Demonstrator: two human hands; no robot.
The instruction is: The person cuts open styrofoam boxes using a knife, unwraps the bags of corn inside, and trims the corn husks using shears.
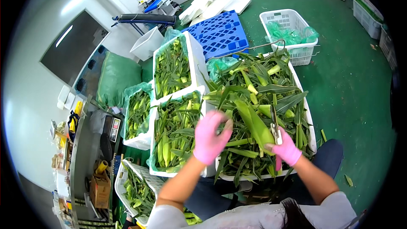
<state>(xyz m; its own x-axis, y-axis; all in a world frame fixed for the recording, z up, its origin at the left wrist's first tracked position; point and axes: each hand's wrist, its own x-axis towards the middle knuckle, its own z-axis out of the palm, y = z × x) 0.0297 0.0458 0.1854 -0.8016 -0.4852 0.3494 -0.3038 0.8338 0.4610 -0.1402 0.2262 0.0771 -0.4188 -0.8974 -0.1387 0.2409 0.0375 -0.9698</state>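
Observation:
My right hand [286, 149], in a pink glove, holds hand shears [275, 128] with pointed metal blades and a pinkish handle. Its thumb presses on the lower end of a green husked corn ear [252, 121], whose long leaves reach up and left. Motion blurs my left hand [210, 136], also pink-gloved; its fingers are bent, thumb apart, with nothing visible between them. It hovers between the large white bin [305, 108], heaped with corn ears and leaves, and a white foam box [203, 165] of corn on the left.
More corn fills another foam box [197, 47], a smaller lined box [138, 144] and a white crate [119, 181]. Beyond lie a blue plastic pallet [219, 35], white foam sheets [219, 1] and a white basket [297, 52] holding green plastic. A cluttered shelf [78, 152] stands left.

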